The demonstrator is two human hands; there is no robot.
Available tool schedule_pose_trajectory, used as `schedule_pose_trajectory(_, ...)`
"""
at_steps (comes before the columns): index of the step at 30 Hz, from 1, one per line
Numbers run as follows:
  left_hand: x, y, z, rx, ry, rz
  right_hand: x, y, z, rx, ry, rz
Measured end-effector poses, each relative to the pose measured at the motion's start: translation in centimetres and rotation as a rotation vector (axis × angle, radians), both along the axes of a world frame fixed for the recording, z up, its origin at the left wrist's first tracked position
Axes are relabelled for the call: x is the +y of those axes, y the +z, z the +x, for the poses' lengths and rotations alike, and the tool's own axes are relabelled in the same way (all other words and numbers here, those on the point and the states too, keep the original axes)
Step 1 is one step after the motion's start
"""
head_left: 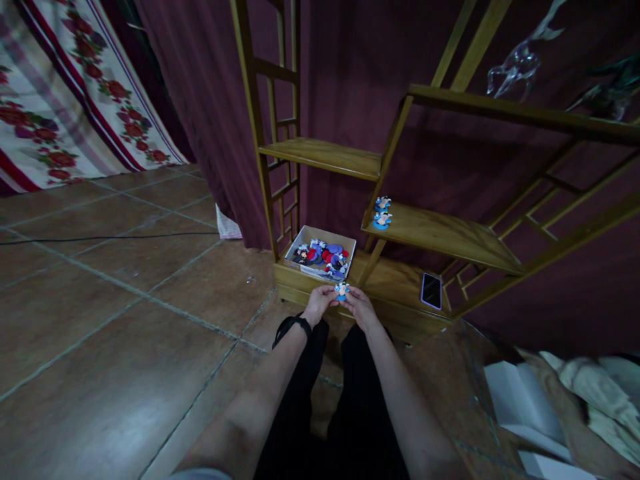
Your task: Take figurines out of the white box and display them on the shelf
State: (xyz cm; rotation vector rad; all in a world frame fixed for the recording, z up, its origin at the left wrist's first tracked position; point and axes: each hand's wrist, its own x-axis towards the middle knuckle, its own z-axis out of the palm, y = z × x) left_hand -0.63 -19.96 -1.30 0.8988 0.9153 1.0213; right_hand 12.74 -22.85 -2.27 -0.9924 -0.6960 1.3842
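Note:
My left hand (320, 303) and my right hand (359, 307) meet just in front of the shelf's bottom board, and both pinch one small figurine on a blue base (342, 291). Behind them a white box (300, 239) holds several more small figurines with red and blue round bases. Two matching figurines (383, 212) stand on the left end of the low wooden shelf board (440, 233). My left wrist wears a dark band.
A wooden shelf unit (325, 157) stands against a dark red curtain. A phone (431, 290) lies on its bottom board. White papers (520, 400) and crumpled cloth lie on the tiled floor at right. A cable crosses the floor at left.

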Motion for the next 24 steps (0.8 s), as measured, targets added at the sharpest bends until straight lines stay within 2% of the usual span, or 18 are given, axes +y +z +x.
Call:
schedule_pose_trajectory(8,0.2,-0.8,0.2,0.156,-0.001,0.205,0.0,0.0,0.0,0.048,0.035,0.01)
schedule_pose_trajectory(14,0.6,-1.0,-0.3,0.19,-0.04,0.211,-0.1,0.5,0.0,0.051,0.042,-0.011)
schedule_pose_trajectory(19,0.3,-0.4,-0.5,0.252,-0.027,0.237,0.0,0.4,0.0,0.05,0.042,-0.024)
schedule_pose_trajectory(24,-1.2,1.0,-0.4,0.436,0.036,0.392,0.0,0.1,0.2,0.073,0.064,-0.06)
